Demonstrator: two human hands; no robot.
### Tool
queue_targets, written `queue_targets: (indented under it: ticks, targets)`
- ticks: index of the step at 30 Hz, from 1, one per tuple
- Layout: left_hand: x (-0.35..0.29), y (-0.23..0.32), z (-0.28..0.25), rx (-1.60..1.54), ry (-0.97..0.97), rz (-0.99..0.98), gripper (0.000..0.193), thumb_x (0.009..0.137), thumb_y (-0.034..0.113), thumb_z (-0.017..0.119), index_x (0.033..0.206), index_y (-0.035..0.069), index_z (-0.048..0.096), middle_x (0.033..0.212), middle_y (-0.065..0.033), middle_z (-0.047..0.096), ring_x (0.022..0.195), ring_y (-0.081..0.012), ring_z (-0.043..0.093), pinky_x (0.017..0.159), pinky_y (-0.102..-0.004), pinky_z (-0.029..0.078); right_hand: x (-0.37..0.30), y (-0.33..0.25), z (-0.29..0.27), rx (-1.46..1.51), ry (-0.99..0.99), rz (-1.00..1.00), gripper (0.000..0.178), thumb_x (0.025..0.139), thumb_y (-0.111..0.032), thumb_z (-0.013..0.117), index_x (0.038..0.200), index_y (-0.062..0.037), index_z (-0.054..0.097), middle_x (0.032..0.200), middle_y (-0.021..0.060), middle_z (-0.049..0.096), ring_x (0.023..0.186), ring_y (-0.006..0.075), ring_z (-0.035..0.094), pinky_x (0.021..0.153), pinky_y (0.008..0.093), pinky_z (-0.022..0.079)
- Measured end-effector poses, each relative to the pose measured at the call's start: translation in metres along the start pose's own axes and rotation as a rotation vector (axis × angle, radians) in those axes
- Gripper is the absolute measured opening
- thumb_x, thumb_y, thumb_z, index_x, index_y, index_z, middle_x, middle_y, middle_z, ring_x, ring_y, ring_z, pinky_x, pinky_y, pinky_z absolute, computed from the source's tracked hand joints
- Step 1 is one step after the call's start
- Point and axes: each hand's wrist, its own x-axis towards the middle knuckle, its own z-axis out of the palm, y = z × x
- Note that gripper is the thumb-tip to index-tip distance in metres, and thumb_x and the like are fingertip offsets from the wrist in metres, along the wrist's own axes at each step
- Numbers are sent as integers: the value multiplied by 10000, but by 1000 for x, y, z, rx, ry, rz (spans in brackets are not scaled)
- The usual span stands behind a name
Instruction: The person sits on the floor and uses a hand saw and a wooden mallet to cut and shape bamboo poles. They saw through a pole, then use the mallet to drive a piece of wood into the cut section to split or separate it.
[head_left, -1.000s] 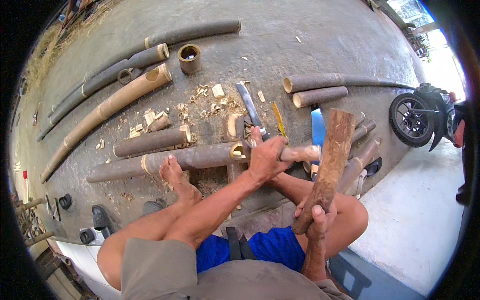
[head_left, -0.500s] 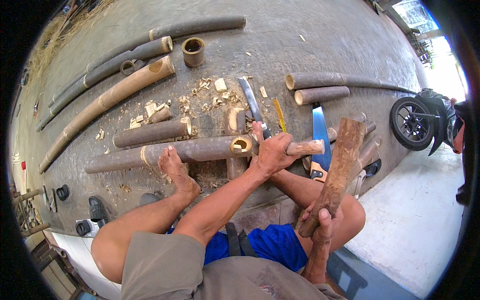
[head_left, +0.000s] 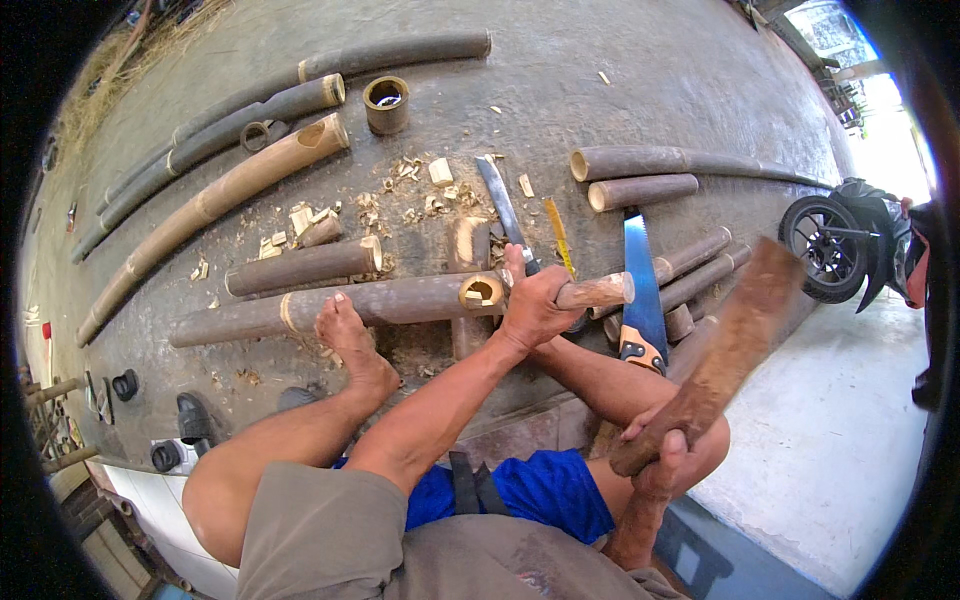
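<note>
In my left hand [head_left: 533, 308] is a wooden-handled chisel [head_left: 598, 291]; its fingers wrap the handle and its blade end is mostly hidden beside the bamboo's open end. The dark bamboo pole [head_left: 390, 300] lies crosswise, with a cut opening and a loose chip at its right end. My left foot [head_left: 350, 335] rests on this pole. My right hand [head_left: 655, 455] grips a thick wooden club [head_left: 715, 355] by its lower end. The club slants up to the right, apart from the chisel, its far end blurred. Under the pole is a short bamboo piece [head_left: 470, 240].
Beyond my left hand lie a machete [head_left: 497, 195] and a yellow ruler [head_left: 559, 235]. A handsaw [head_left: 642, 280] lies to the right near several bamboo lengths [head_left: 690, 262]. Wood chips [head_left: 440, 172] litter the floor. More poles [head_left: 215, 200] lie left; a motorcycle [head_left: 835, 240] stands right.
The club has swung to the right and tilted over, away from the chisel, with my right hand shifting slightly right. The chisel handle has moved slightly left with my left hand.
</note>
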Motion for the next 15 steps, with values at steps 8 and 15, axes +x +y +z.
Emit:
queue_targets:
  ticks: [8,15]
  targets:
    - [3,-2,1,-3,1,-21,303,722,167,857,860,50,614,789,-139,630,763,-360,658,769,-474,480,45,-1,-16,-548,-34,80,554,858,-414,728,1211,2,636,920,172,706,889,307,682,853,434,535]
    - [3,-12,4,-1,25,-4,268,739,260,844,815,113,632,771,-80,654,807,-328,680,1081,-674,185,44,2,-25,-674,469,-127,567,811,-478,745,1094,1,633,808,142,681,787,311,687,744,424,549]
